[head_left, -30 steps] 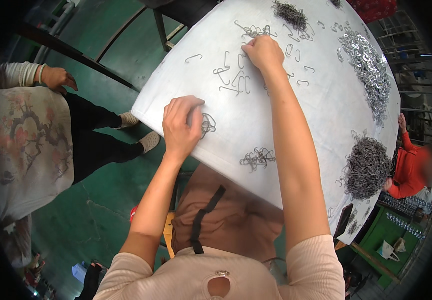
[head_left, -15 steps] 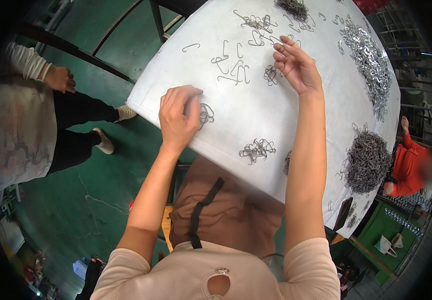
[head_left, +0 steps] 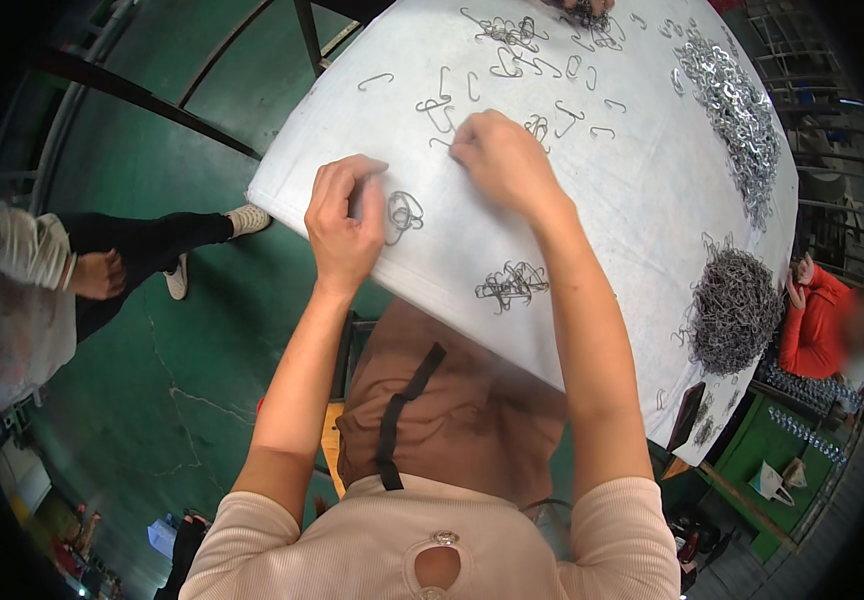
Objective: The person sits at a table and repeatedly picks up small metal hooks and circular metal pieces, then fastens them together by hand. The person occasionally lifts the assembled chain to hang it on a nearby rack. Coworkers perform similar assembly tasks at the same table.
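Observation:
On the white-covered table my left hand (head_left: 344, 222) is curled, fingers bent toward the thumb; whatever it may hold is hidden. A small tangle of wire hooks (head_left: 404, 213) lies just right of it. My right hand (head_left: 505, 162) reaches down farther up the cloth, fingertips pinched together on a wire S-hook (head_left: 439, 142). Only the left end of that hook shows beside the fingers. More loose hooks (head_left: 436, 104) lie beyond the fingertips, and a small bunch of hooks (head_left: 536, 127) shows past the knuckles.
Another hook bunch (head_left: 514, 286) lies near the front edge of the white table cloth (head_left: 632, 250). Rightward are a large dark hook heap (head_left: 735, 310) and a shiny metal heap (head_left: 732, 120). A co-worker's hand (head_left: 100, 274) shows left; a person in red (head_left: 814, 322) is right.
My right hand has come down and left, from open above the far hooks to pinching near the loose ones. My left hand stays near its tangle. The co-worker at left has shifted left.

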A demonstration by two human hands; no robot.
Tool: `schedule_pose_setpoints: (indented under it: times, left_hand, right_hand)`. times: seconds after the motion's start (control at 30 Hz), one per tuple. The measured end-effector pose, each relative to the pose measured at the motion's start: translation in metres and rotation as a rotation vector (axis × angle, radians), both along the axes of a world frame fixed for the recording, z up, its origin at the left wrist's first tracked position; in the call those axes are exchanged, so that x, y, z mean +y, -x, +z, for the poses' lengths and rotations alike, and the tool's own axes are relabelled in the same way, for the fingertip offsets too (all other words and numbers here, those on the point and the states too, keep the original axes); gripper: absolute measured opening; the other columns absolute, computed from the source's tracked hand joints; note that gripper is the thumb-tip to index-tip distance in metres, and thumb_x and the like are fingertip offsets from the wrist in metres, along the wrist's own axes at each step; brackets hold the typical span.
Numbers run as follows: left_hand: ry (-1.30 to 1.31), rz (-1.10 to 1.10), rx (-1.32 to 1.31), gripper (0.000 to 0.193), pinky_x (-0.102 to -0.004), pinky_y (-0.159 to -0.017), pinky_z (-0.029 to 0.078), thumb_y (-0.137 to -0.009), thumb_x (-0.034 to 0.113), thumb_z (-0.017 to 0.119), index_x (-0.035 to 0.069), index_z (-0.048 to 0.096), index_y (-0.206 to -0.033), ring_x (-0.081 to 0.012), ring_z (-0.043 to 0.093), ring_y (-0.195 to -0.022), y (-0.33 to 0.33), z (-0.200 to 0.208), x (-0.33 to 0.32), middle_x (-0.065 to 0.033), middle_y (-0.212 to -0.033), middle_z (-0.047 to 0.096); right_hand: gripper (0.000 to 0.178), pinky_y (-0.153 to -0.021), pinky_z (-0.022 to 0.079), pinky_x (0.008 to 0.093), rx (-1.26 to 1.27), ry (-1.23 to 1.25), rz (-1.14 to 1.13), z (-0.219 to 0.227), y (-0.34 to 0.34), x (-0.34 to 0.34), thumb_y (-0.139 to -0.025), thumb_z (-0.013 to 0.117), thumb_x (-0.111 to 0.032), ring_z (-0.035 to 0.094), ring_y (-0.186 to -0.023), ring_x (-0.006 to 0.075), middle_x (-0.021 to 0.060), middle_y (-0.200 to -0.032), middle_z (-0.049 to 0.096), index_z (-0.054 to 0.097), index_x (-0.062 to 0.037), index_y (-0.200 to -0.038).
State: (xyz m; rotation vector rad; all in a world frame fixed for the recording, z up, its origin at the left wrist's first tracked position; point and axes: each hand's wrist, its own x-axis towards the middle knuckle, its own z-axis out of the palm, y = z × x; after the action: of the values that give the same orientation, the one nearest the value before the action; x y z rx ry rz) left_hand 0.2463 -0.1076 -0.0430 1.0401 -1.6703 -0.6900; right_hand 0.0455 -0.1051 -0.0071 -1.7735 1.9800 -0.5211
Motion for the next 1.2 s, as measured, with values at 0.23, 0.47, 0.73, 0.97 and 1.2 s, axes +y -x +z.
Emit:
schedule_pose_setpoints:
  times: [0.23, 0.47, 0.73, 0.97, 1.2]
  left_hand:
    - [0.009, -0.005, -0.03, 0.014, -0.0301, -0.071, 0.047, -0.08, -0.003, 0.057, 0.002, 0.064, -0.092, -0.0222, 0.06, -0.082, 0.002, 0.002, 0.0, -0.0092, -0.091, 0.064]
    - [-0.09, -0.013, -0.068, 0.012, -0.0295, -0.077, 0.048, -0.085, 0.001, 0.057, 0.001, 0.065, -0.094, -0.0214, 0.063, -0.087, 0.0, 0.004, 0.002, -0.0102, -0.094, 0.065]
    - [0.022, -0.009, -0.018, 0.015, -0.0298, -0.065, 0.046, -0.079, -0.004, 0.057, 0.002, 0.064, -0.091, -0.0211, 0.058, -0.079, 0.002, -0.001, -0.001, -0.008, -0.089, 0.063]
    - [0.004, -0.01, -0.027, 0.015, -0.0301, -0.065, 0.046, -0.079, -0.004, 0.057, 0.002, 0.064, -0.091, -0.0216, 0.058, -0.078, 0.002, 0.001, -0.001, -0.0081, -0.089, 0.064]
    - [0.033, -0.003, -0.014, 0.015, -0.0301, -0.065, 0.047, -0.079, -0.005, 0.057, 0.002, 0.064, -0.091, -0.022, 0.058, -0.077, 0.002, -0.001, -0.001, -0.0088, -0.089, 0.063]
  right_hand:
    - [0.019, -0.078, 0.049, 0.0374, -0.214, 0.052, -0.19, 0.006, 0.031, 0.026, -0.08, 0.067, -0.021, 0.063, -0.084, 0.0287, 0.0141, -0.089, 0.066, 0.07, -0.0051, -0.091]
    - [0.016, -0.08, 0.047, 0.0396, 0.105, -0.036, -0.131, 0.003, -0.023, 0.01, -0.083, 0.065, -0.02, 0.061, -0.086, 0.0315, 0.0131, -0.094, 0.063, 0.066, -0.0047, -0.087]
    - [0.031, -0.061, 0.044, 0.0224, -1.367, -0.084, -0.295, 0.014, 0.022, 0.037, -0.086, 0.058, -0.012, 0.057, -0.078, 0.0127, 0.0051, -0.094, 0.059, 0.056, 0.0031, -0.113]
    - [0.027, -0.073, 0.05, 0.034, -0.129, -0.029, -0.362, 0.001, -0.017, -0.025, -0.081, 0.063, -0.024, 0.064, -0.078, 0.0196, 0.0084, -0.081, 0.068, 0.069, -0.0025, -0.097]
    - [0.028, -0.065, 0.049, 0.0351, -0.154, -0.008, -0.258, -0.024, 0.0, -0.034, -0.082, 0.066, -0.028, 0.062, -0.071, 0.019, 0.0094, -0.075, 0.067, 0.068, -0.002, -0.091]
